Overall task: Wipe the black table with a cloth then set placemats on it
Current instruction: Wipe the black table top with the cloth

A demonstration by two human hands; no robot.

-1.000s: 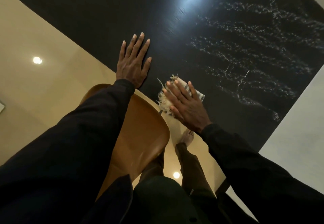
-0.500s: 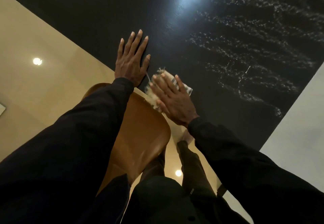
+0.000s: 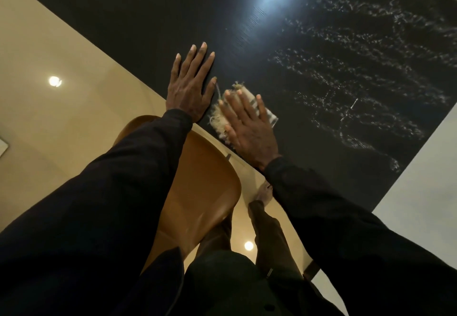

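Note:
The black table (image 3: 158, 26) fills the upper part of the view, glossy, with streaks of wet droplets across its right half. My left hand (image 3: 191, 85) lies flat on the table near its front edge, fingers straight and spread. Just to its right, my right hand (image 3: 247, 127) presses a pale frayed cloth (image 3: 218, 117) flat against the table with straight fingers. The cloth shows at both sides of the hand; most of it is hidden under the palm. No placemats are in view.
A tan leather chair (image 3: 197, 192) stands pushed toward the table's front edge, under my arms. The beige glossy floor (image 3: 49, 130) lies to the left, a pale floor area (image 3: 420, 179) to the right. My legs and a bare foot (image 3: 264, 193) show below the table edge.
My right hand slid the cloth leftward along the front edge, ending close beside my left hand. My left hand stayed flat in place.

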